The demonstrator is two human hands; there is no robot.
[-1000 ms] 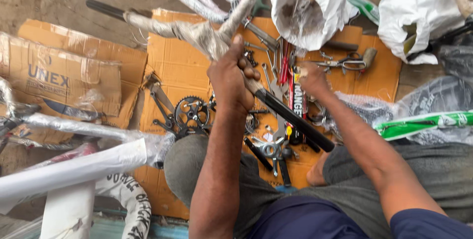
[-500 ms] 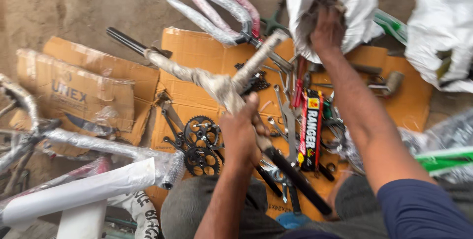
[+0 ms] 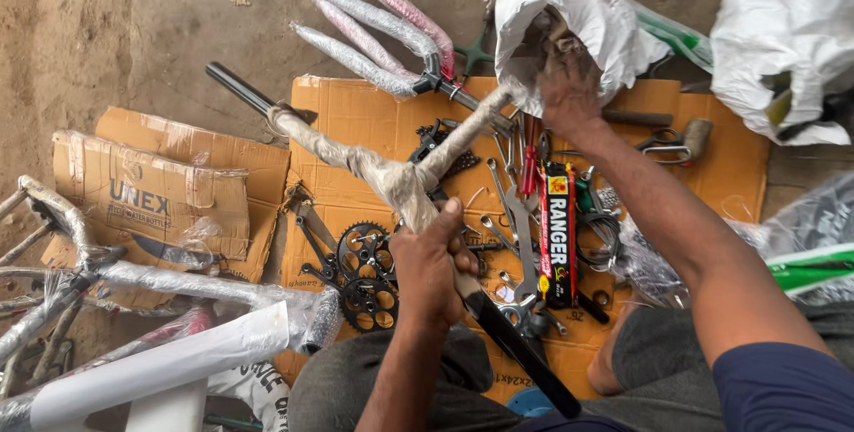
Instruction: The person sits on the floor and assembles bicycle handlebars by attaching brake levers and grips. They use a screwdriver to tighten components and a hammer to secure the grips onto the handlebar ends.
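L hand point(image 3: 431, 258) is wrapped tight round the wrapped bike handlebar stem point(image 3: 400, 185), gripping just above where the black shaft point(image 3: 520, 352) runs down toward the person's lap. R hand point(image 3: 567, 85) is pushed into the mouth of the white plastic bag point(image 3: 578, 14); fingers are hidden inside, so can't tell if it's wide, narrow or holding sth. The stem part hangs over the flattened cardboard point(image 3: 356, 121) on the floor, above loose tools: wrenches point(image 3: 511, 236), a black chainring w/ crank point(image 3: 360, 272), a red-and-yellow pack point(image 3: 558, 236). Long axis of the shaft runs diagonal, lower R near the lap to upper L; from the junction by the hand one wrapped arm points up-L to a bare black end point(image 3: 233, 85), the other up-R toward the bag. Risk, as I judge it: it's held one-handed w/ eyes on the bag, so the long arms could swing, twist in the grip, and knock tools or drop onto the chainring. The wrap may also be slippery.
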